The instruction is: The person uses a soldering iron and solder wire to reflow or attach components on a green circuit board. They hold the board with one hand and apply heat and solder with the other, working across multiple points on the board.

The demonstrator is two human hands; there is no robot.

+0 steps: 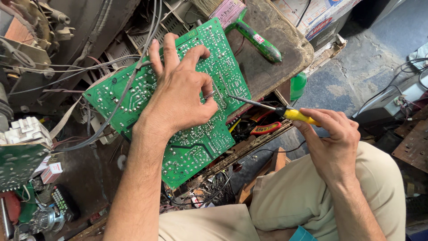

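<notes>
- Closest to the camera, the person's knees in tan trousers are filling the bottom of the view, with both bare forearms reaching up from there.
- The left hand is lying palm-down on the green circuit board, fingers spreading over the solder side, while thumb and forefinger are pinching a thin strand of solder wire close together.
- The board is sitting tilted, solder side up, in the middle of the view, leaning against the edge of a worn wooden bench and the open back of an old set at upper left.
- The right hand is wrapping snugly around the yellow handle of a soldering iron, held like a pen, with the metal tip pointing left and touching the board just beside the pinched wire.
- Grey wires are running across the board's left part and under the left hand.
- A green-handled tool is lying on the bench top, well apart from the hands.
- Below the bench edge, red-handled pliers are resting in a cluttered tray of tools.
- A second, brown circuit board is lying at the far right, and another green one is showing at the left edge below a white plastic part.
</notes>
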